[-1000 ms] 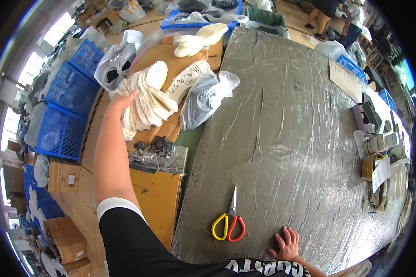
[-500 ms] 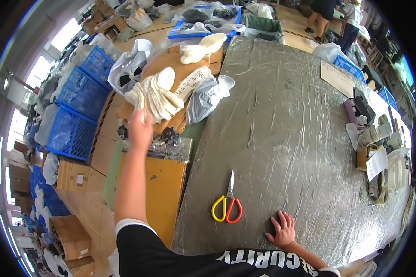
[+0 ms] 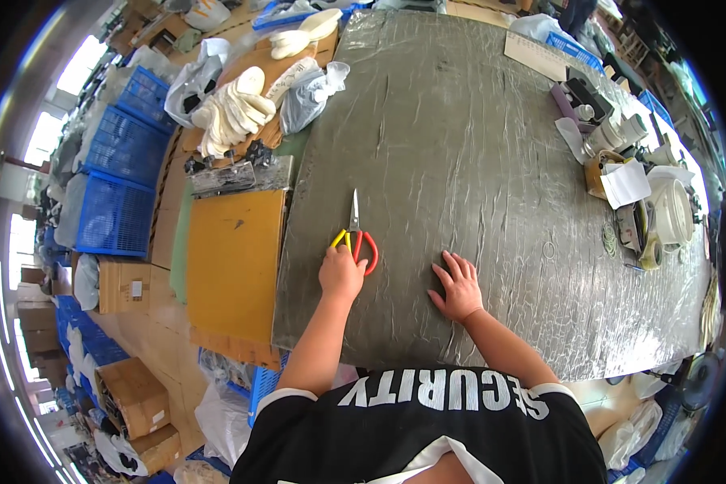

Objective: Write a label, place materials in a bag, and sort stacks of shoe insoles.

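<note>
My left hand [image 3: 343,273] is at the handles of a pair of scissors [image 3: 356,216], with fingers curled over the yellow loop; the red loop shows beside it. The scissors lie on the dark table, blades pointing away from me. My right hand [image 3: 460,289] rests flat on the table to the right of them, fingers spread, holding nothing. Beyond the left hand is a fanned stack of white insole-shaped pieces [image 3: 238,111] on brown sheets. Two more such pieces [image 3: 305,34] lie farther back.
A dark, wrinkled film covers the large table [image 3: 427,161]. To the left stand a yellow-brown board [image 3: 234,266] with a metal clamp bar [image 3: 246,176] and blue crates [image 3: 117,214]. A grey plastic bag [image 3: 310,97] sits by the stack. Tape rolls and containers [image 3: 669,214] crowd the right edge.
My left hand has come back from the white stack to the scissors' handles. My right hand stays flat on the table. The whole view has shifted, showing more of the table's near edge.
</note>
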### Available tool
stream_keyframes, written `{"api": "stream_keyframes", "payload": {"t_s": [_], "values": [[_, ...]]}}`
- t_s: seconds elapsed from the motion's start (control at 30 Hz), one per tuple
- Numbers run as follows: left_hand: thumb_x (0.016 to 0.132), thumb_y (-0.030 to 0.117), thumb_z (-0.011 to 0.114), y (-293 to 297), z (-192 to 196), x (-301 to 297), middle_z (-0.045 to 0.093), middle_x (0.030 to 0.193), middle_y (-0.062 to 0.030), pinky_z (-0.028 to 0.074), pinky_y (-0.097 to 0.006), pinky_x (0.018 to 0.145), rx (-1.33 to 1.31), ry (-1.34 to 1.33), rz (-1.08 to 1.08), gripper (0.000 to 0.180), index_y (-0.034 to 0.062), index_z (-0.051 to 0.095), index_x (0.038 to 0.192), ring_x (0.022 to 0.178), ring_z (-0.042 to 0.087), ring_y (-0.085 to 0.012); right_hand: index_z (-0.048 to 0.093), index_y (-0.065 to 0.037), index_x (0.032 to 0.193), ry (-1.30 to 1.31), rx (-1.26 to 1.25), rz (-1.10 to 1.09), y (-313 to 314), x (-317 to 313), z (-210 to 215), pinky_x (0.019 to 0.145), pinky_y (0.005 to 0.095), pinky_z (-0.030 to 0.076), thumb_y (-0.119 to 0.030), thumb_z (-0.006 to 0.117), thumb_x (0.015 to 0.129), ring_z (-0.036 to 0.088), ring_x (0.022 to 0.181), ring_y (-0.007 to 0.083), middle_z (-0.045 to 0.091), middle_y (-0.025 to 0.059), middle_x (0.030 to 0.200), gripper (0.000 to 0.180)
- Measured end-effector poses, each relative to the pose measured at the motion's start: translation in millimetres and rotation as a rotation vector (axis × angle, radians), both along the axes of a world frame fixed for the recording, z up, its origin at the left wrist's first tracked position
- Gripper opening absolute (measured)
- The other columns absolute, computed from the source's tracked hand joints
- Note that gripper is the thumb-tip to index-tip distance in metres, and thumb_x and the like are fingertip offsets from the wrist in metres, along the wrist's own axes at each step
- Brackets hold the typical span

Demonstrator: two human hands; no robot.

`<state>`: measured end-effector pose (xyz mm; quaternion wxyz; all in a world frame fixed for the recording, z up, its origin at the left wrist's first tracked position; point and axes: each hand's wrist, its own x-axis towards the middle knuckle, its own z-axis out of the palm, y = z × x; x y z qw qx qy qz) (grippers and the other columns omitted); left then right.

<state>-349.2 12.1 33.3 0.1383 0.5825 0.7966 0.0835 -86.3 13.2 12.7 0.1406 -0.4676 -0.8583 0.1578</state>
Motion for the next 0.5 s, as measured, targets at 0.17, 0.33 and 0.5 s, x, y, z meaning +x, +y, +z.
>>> {"api": "stream_keyframes", "payload": {"t_s": [0.17,0.33,0.5], "values": [[0.070,0.021,0.062,12,-1,-1,0.063,0.080,-0.0197,0.048,-0.041,0.065,-0.030,-0.366,0.003,0.031,-0.0033,0.057,0.088,0.073,0.062,-0.0336,0.054,-0.009,0.115,0.180,-0.136,-0.016,-4,28,-2,0.103,0.0444,0.029,-0.026,0.066,0.072,0.034,0.123,0.0347,0.038,0.0155,0.134,0.048],[0.086,0.009,0.052,28,17,50,0.056,0.078,-0.0010,0.044,-0.024,0.061,-0.213,-1.394,0.013,0.016,0.0002,0.055,0.098,0.068,0.053,-0.0093,0.054,-0.011,0.114,-0.022,0.101,-0.437,-50,164,2,0.104,0.0487,0.024,-0.027,0.065,0.073,0.033,0.125,0.0320,0.037,0.0153,0.133,0.045],[0.085,0.005,0.054,57,43,194,0.056,0.082,-0.0024,0.046,-0.025,0.063,-0.270,-1.376,-0.324,0.027,-0.0020,0.049,0.111,0.069,0.054,-0.0101,0.047,-0.014,0.127,-0.277,-0.072,-1.064,-103,283,10,0.106,0.0488,0.014,-0.042,0.060,0.075,0.024,0.129,0.0328,0.029,0.0159,0.140,0.060]]}}
